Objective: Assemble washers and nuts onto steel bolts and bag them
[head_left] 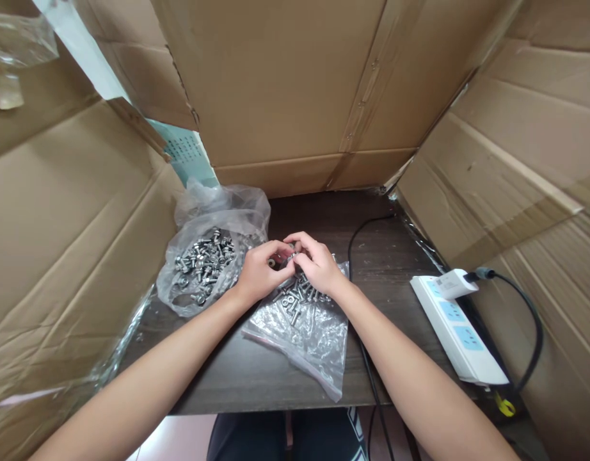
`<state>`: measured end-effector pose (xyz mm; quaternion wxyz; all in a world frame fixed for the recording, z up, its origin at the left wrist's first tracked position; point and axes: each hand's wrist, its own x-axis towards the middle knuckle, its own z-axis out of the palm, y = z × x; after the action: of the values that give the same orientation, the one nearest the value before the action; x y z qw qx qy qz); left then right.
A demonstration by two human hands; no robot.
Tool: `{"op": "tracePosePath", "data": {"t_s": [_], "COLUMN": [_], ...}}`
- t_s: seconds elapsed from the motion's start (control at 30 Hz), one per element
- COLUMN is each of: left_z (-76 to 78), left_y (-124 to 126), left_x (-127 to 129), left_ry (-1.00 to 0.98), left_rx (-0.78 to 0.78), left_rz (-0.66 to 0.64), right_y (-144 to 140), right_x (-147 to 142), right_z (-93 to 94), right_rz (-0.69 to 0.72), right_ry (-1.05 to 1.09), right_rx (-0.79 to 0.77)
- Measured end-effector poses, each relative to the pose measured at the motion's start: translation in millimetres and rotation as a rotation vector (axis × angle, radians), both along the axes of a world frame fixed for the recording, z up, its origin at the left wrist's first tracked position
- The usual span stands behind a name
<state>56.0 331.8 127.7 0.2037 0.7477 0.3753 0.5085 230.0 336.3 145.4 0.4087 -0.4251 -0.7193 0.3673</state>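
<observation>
Both hands meet at table centre, left hand (259,272) and right hand (318,264) pinched fingertip to fingertip on a small bolt (291,258), just above the flat bag (304,326) of loose hardware.

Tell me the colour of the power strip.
White with pale blue sockets: power strip, head view.

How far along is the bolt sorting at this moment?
Done: a heap of bolts sits in the open bag. In hand: left hand and right hand pinch a small metal piece. Left: loose bolts on the flat bag.
</observation>
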Motion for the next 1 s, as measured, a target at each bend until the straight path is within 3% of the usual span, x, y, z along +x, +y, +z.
{"op": "tracePosePath", "data": {"t_s": [0.27, 0.4, 0.7, 1.0], "left_z": [0.7, 1.3, 1.5, -0.5], "left_y": [-2, -6, -5, -4], "left_x": [0, 4, 9, 1], "left_ry": [-0.016, -0.009, -0.052, 0.048], "left_rx": [-0.078, -0.066, -0.093, -0.027], "left_rz": [-0.027, -0.049, -0.042, -0.027], "right_y": [-4, -8, -14, -15], "right_x": [6, 8, 10, 9], "right_z": [9.6, 1.6, -5.0, -9.7], "right_rz": [0.056, -0.042, -0.039, -0.055], "right_ry": [-0.042, -0.017, -0.046, -0.092], "right_rx": [-0.117, -0.037, 0.073, 0.147]}}
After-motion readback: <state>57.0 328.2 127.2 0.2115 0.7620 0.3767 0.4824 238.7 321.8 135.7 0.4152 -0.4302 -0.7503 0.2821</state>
